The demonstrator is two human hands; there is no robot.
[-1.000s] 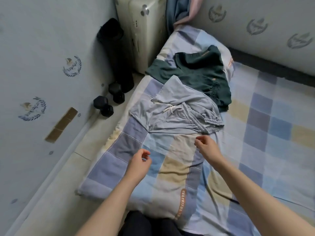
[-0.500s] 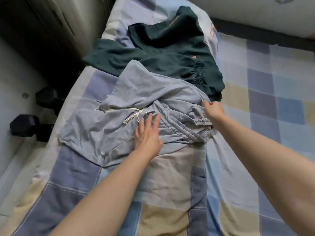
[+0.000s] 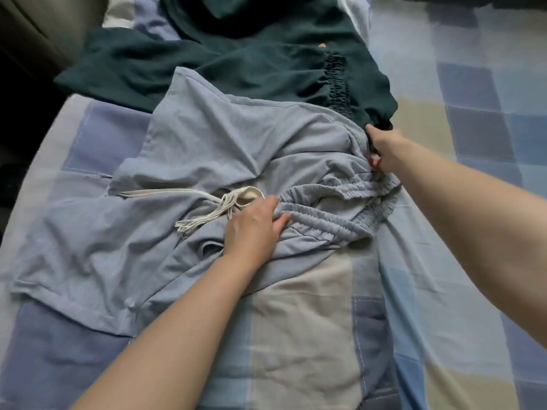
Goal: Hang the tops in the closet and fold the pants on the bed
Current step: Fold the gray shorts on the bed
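The grey pants [image 3: 207, 161] lie rumpled across the bed [image 3: 296, 335], partly over a dark green garment [image 3: 236, 63]. My left hand [image 3: 251, 229] pinches the waistband just right of the white drawstring [image 3: 207, 211], and my right hand [image 3: 384, 149] has its grip on the waistband's far end. The cloth looks soft, light and floppy, so I judge the elastic band the best hold.
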